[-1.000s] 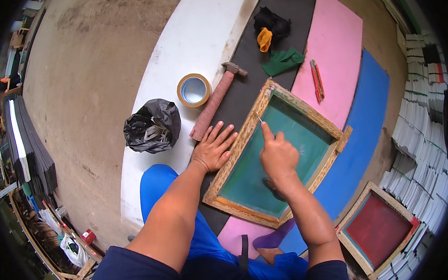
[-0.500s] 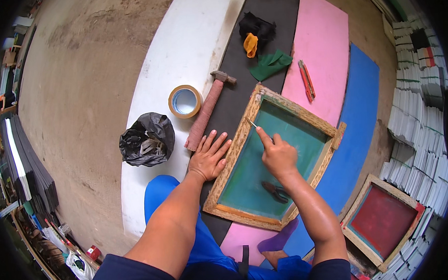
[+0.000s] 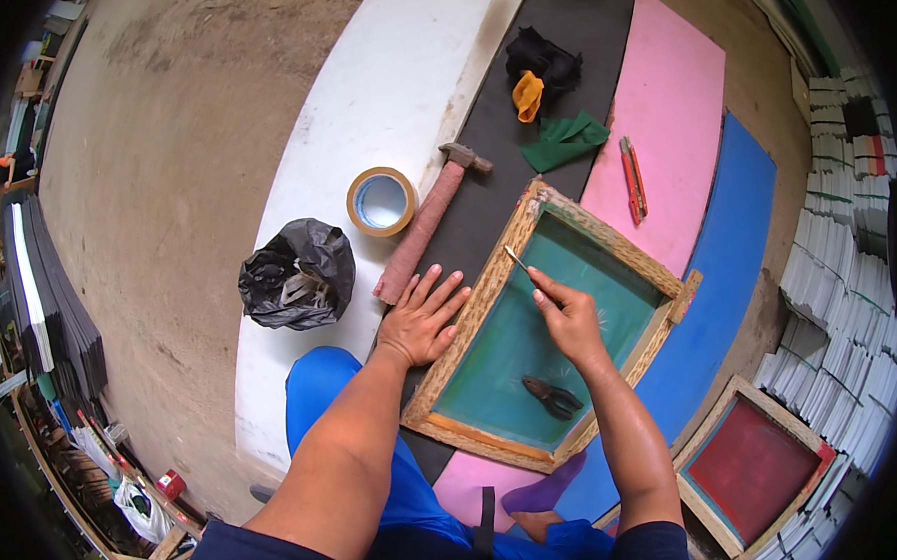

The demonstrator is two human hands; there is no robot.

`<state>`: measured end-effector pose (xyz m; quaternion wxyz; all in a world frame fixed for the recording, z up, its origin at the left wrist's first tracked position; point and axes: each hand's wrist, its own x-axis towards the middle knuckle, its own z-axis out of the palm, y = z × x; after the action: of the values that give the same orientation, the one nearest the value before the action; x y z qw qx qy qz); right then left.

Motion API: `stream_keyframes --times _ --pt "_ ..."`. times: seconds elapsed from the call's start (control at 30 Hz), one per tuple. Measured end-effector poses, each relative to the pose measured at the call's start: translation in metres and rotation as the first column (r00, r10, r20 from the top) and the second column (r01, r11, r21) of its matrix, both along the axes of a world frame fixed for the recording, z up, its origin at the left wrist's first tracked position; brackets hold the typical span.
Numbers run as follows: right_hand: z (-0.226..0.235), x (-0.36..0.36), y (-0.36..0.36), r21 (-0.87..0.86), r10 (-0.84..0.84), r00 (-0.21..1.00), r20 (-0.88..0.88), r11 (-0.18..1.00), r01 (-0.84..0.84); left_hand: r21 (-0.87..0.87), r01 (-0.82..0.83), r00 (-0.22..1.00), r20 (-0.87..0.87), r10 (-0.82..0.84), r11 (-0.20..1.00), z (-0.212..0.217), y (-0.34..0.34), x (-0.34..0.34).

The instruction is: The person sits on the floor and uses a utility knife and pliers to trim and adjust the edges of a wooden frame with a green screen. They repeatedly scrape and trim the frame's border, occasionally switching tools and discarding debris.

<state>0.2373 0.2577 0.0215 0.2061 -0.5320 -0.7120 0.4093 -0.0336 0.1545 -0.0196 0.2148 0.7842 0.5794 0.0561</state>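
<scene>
A wooden screen-printing frame (image 3: 440, 378) with green mesh lies tilted before me. My left hand (image 3: 417, 319) is flat with fingers spread on the black sheet, against the frame's left side. My right hand (image 3: 570, 320) is closed round a slim metal tool (image 3: 517, 259), its pale tip at the inner edge of the frame's upper left bar. What the tool's grip end looks like is hidden in my fist. Pliers (image 3: 554, 397) with dark handles rest on the mesh. A hammer (image 3: 428, 216) with a wrapped handle lies just beyond my left fingers.
Left of the hammer are a tape roll (image 3: 380, 201) and a black plastic bag (image 3: 298, 277) with scraps. Past the frame lie green cloth (image 3: 565, 142), black cloth (image 3: 549, 60) and a red utility knife (image 3: 633, 180). A red-meshed frame (image 3: 811, 432) leans by stacked white sheets (image 3: 819, 274).
My right hand has drawn back and turned, so the tool now points up and left from it. The pliers show more fully. The whole view has shifted slightly; my left hand stays flat.
</scene>
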Motion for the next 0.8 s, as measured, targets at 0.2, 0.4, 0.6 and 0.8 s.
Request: stream_keyframes --times 0.2,0.4,0.6,0.8 --pt "0.019 -0.004 0.003 0.100 0.126 0.914 0.385 0.979 -0.178 0.006 -0.009 1.000 -0.006 0.009 1.000 -0.001 -0.002 0.000" --pt "0.000 0.004 0.007 0.111 0.134 0.963 0.234 0.980 -0.164 -0.002 -0.006 1.000 -0.006 0.006 1.000 -0.001 -0.002 0.000" --pt "0.009 0.005 0.011 0.017 0.128 0.975 0.180 0.991 -0.133 -0.006 -0.003 1.000 -0.005 0.003 1.000 0.001 0.000 0.001" --pt "0.000 0.009 0.017 0.031 0.172 0.973 0.155 0.983 -0.179 -0.006 -0.010 1.000 0.004 0.010 1.000 0.000 -0.001 -0.001"
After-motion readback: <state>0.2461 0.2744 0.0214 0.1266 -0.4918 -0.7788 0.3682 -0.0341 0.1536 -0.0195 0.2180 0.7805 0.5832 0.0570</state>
